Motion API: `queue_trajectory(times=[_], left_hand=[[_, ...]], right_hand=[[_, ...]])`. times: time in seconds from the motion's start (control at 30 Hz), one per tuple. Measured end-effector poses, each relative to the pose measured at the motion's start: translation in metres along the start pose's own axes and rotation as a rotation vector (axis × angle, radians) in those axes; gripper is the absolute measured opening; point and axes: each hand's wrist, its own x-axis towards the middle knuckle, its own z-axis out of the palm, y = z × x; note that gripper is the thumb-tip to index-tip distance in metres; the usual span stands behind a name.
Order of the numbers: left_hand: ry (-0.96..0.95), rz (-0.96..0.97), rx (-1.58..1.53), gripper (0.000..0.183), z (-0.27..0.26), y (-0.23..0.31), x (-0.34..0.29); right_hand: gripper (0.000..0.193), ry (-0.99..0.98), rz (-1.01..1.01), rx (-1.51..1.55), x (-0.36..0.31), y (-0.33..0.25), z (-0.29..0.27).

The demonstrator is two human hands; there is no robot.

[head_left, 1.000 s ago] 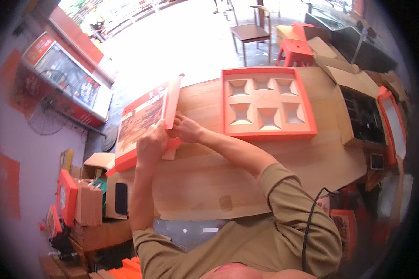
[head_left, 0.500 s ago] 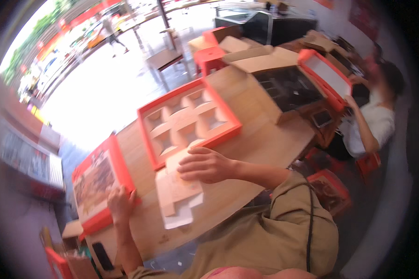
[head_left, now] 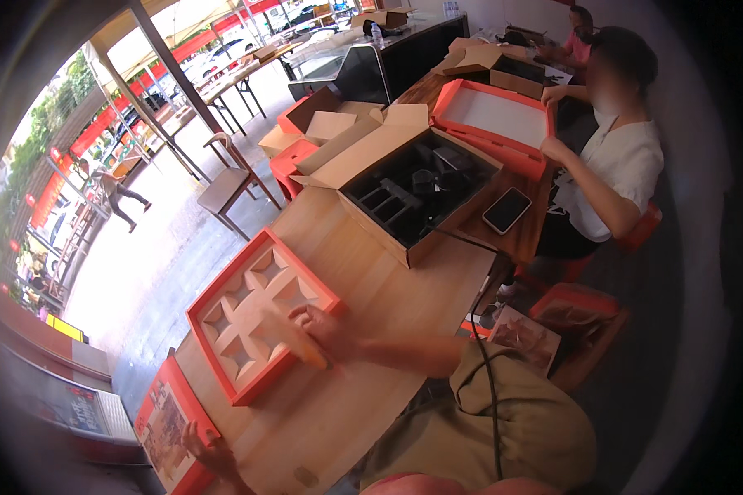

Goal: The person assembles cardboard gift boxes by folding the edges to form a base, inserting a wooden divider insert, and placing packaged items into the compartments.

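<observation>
My right hand is over the near right corner of an open red box. Its fingers are closed on a thin tan cardboard piece, which is smeared by motion. A tan cardboard insert with several folded square compartments fills the box. At the lower left, my left hand touches the right edge of a red lid with a printed picture on top. Its fingers are spread apart. Part of the lid runs out of view at the bottom.
Beyond the red box, a brown carton holds black equipment, with a cable over its near edge. A phone lies beside it. At right, a seated person holds a red box. A chair stands past the wooden table.
The flat cardboard piece has been lifted off the table in my right hand. My left hand's fingers have spread on the lid. The view has shifted, so the table sits lower and further left.
</observation>
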Motion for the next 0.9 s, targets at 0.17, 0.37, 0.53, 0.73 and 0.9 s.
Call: queue_trajectory(times=[0.17,0.37,0.53,0.73,0.9], left_hand=[[-0.081,0.080,-0.846,0.087,0.051,0.162,-0.013],[-0.461,-0.168,-1.266,0.099,0.128,0.163,-0.034],[-0.490,-0.320,-1.646,0.091,0.168,0.151,-0.042],[-0.649,-0.349,-1.847,0.081,0.176,0.135,-0.052],[-0.293,-0.516,-1.672,0.070,0.184,0.137,-0.070]], right_hand=[[0.046,-0.097,-0.112,-0.132,-0.010,0.034,0.007],[0.058,-0.099,-0.067,-0.651,-0.008,0.038,-0.013],[0.076,-0.389,-0.244,-0.735,-0.009,0.023,-0.013],[0.085,-0.548,0.058,-0.819,-0.016,-0.003,-0.016],[0.088,-0.344,-0.325,-0.803,-0.025,-0.005,-0.003]])
